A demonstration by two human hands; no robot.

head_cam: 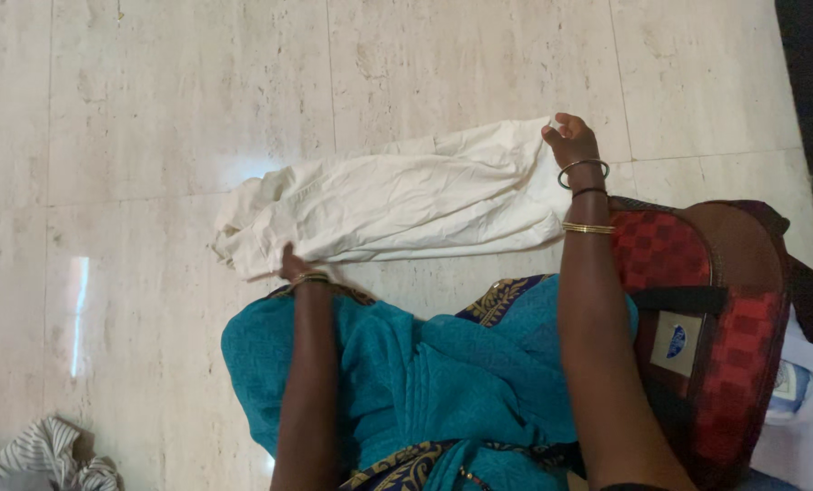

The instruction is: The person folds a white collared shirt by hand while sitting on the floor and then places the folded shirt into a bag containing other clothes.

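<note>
White garment (397,202) lies on the marble floor (152,109), folded lengthwise into a long band but not yet crosswise; left hand (293,266) presses its near edge, right hand (570,141) pinches the far end.

Two bare hands showed: the left hand (294,266) at about seven o'clock and the right hand (570,139) at about two o'clock. One crumpled white cotton garment (397,200) lay across the middle. Three thin bangles ringed the right wrist (584,168), and one thin gold bangle (308,277) ringed the left. One red-and-brown checked fabric bag (716,318) sat at four o'clock. One striped grey-and-white cloth (47,459) lay at eight o'clock.
</note>
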